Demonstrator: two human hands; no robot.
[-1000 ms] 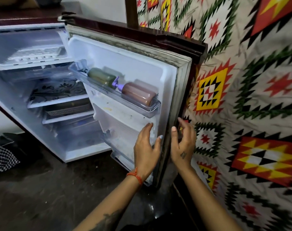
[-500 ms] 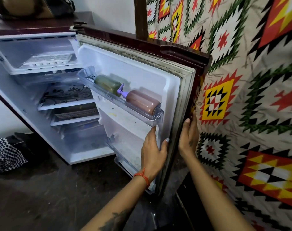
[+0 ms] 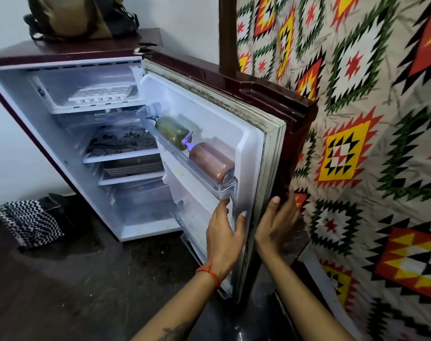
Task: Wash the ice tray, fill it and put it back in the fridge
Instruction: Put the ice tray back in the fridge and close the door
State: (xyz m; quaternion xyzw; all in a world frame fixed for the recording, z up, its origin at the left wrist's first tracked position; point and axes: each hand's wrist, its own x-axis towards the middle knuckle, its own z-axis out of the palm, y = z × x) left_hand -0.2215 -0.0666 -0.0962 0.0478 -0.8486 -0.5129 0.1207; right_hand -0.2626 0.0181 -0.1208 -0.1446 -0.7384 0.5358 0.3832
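There the fridge [image 3: 69, 153] stood wide open, its dark red door [image 3: 236, 143] swung out toward a patterned cloth [image 3: 357, 134] on the far side of the door from the cabinet. The ice tray [image 3: 103, 94] lay in the top compartment of the fridge, just beside the door's hinge edge, flat on the compartment floor. Both hands were at the door's free edge, below its upper rack [image 3: 199, 166]. The left hand [image 3: 223, 232] rested against the white inner lining of the door, fingers straight and thumb spread, grasping nothing; an orange thread [image 3: 209, 271] circled its wrist. The right hand [image 3: 276, 222] wrapped around the door's outer edge, thumb on the seal side and fingers curled behind onto the red face (only partly visible there), so it held the door.

In the door's upper rack two pump bottles lay on their sides, a green one [image 3: 172, 131] nearer the hinge and a brown one [image 3: 210, 163] nearer the free edge, nozzle to base. Inside the cabinet, below the ice tray, a shelf with a floral print [image 3: 120, 143] sat above a grey basket [image 3: 133, 167]. A bag [image 3: 79, 16] stood on top of the fridge, and a zigzag cloth [image 3: 28, 222] lay on the dark floor [image 3: 61, 291] on the side away from the door.
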